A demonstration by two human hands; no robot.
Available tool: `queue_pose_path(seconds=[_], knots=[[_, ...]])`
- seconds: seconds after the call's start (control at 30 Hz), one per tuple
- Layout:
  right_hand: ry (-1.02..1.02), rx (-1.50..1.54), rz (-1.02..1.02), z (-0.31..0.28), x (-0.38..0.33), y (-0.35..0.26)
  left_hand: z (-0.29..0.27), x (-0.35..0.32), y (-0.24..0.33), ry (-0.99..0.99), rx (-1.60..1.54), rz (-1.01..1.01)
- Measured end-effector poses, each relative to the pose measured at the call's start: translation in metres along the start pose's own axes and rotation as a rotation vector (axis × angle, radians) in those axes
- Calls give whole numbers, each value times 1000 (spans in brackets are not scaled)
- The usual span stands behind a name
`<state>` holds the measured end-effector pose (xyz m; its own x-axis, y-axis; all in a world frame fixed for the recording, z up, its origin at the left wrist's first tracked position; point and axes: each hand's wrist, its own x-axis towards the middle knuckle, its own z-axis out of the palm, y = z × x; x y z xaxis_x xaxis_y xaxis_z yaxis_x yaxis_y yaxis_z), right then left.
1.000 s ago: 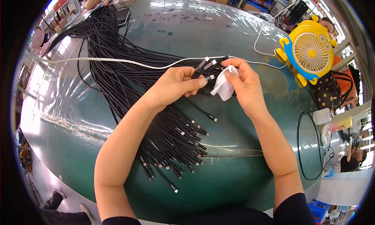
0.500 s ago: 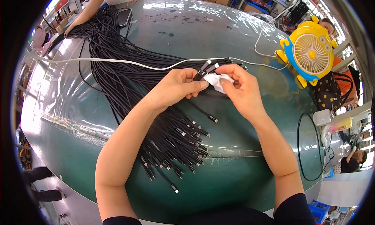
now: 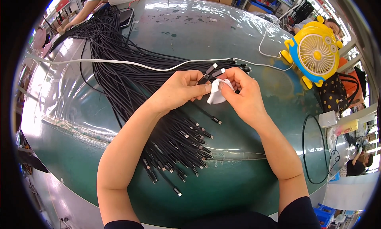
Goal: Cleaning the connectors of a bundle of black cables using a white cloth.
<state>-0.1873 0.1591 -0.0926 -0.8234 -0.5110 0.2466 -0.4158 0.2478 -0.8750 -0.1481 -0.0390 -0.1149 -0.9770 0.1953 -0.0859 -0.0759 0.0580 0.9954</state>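
Between thumb and fingers, my left hand [image 3: 183, 90] grips black cables whose plug ends [image 3: 209, 73] stick up with metal tips. My right hand [image 3: 243, 90] pinches a crumpled white cloth [image 3: 217, 94] close against those plugs; part of the cloth hangs below the thumb. Beneath and left of my hands lies a large bundle of black cables [image 3: 119, 66], fanned out over the table. Many loose plug ends [image 3: 178, 145] spread below my left forearm. One single plug [image 3: 216, 120] lies just under my hands. The fingers behind the cloth are partly hidden.
A white cord [image 3: 131, 63] crosses over the bundle on the green table [image 3: 238, 189]. At right stand a yellow and blue fan [image 3: 316, 56] and a dotted bag [image 3: 335, 94]. A black cable loop [image 3: 304, 149] lies near the right edge. A co-worker's arm [image 3: 85, 14] reaches the bundle's far end.
The white cloth has shifted slightly down and left and hangs lower, with my right fingers closer around the plugs. The co-worker's hand at the far left has moved away from the bundle slightly.
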Motion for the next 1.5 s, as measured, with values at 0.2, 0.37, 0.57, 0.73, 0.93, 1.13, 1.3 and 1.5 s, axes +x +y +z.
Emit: queue_pose_path(seconds=[0.2, 0.37, 0.57, 0.73, 0.93, 1.13, 1.3, 1.5], knots=[[-128, 62, 243, -3, 11, 0, 2, 2, -3, 36, 1, 48], [-101, 115, 168, 1, 8, 6, -4, 3, -4, 19, -37, 1], [-377, -113, 10, -10, -24, 6, -6, 2, 3, 130, -210, 46], [-288, -183, 80, -7, -25, 8, -6, 0, 15, 78, -189, 11], [-547, -162, -158, 31, -36, -2, -3, -3, 8, 119, -190, 50], [-139, 47, 64, 2, -17, 15, 0, -3, 14, 75, -156, 37], [13, 182, 49, -10, -6, -12, 12, -5, 9, 152, -45, 85], [-134, 64, 142, -17, 8, -5, 19, -5, 6, 176, 128, 180]])
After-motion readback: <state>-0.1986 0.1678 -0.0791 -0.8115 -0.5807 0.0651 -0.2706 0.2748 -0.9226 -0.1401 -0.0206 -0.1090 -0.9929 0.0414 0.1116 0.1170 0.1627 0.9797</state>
